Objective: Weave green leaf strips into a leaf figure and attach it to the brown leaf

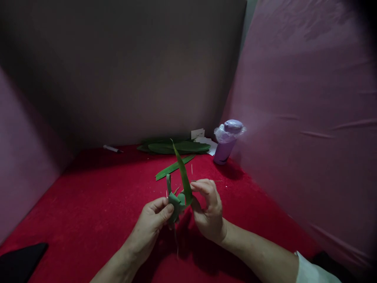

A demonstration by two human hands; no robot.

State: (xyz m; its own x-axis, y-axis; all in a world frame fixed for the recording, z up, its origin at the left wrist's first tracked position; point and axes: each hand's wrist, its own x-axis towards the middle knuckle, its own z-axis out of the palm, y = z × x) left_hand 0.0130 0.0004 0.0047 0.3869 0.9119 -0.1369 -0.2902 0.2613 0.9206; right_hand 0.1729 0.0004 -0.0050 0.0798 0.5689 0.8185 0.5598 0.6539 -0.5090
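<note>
My left hand [154,218] is closed on a folded piece of green leaf [176,206], thumb on its near face. A small leaf loop stands up from its left side. A long pointed leaf strip [183,173] rises from the right side of the folded piece. My right hand [209,208] is at the foot of this strip, its thumb against the lower edge and its index finger curled just above. The tips of its other fingers are hidden. A thin pale strand hangs below the folded leaf.
A cut leaf [169,169] lies on the red cloth [97,204]. Behind it are a pile of long leaves [179,147], white cards [198,134] and a purple cup [224,151] topped with plastic wrap. A white pen-like tool [112,149] lies back left, a black object [25,259] front left.
</note>
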